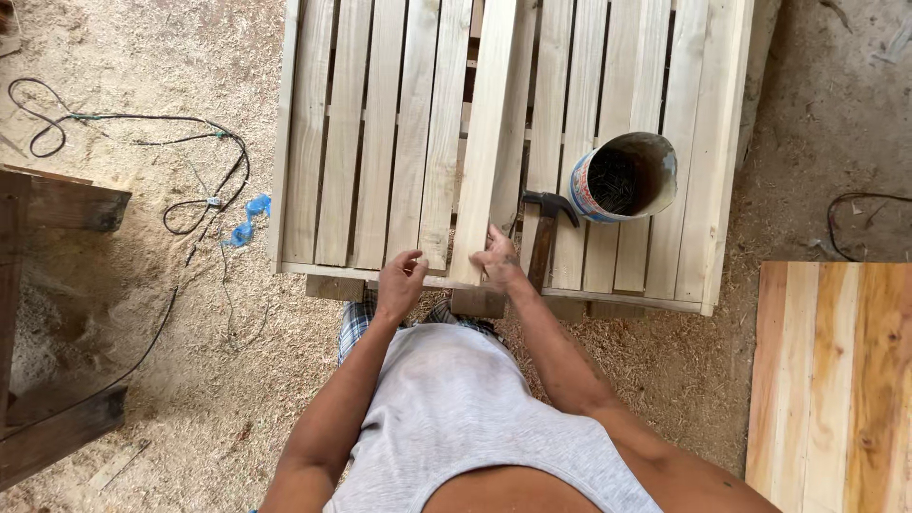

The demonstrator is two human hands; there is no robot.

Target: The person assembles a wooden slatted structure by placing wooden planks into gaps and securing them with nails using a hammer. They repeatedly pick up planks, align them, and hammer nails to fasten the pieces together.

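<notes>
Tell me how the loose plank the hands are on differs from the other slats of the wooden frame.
The loose plank lies on top of the frame, while the fixed slats sit lower, in a row. The plank leans slightly off line; the slats run parallel with even gaps. The left hand and right hand touch the plank's near end; the slats are untouched, though a hammer and a can of nails rest on some. Both are pale, bare wood.
</notes>
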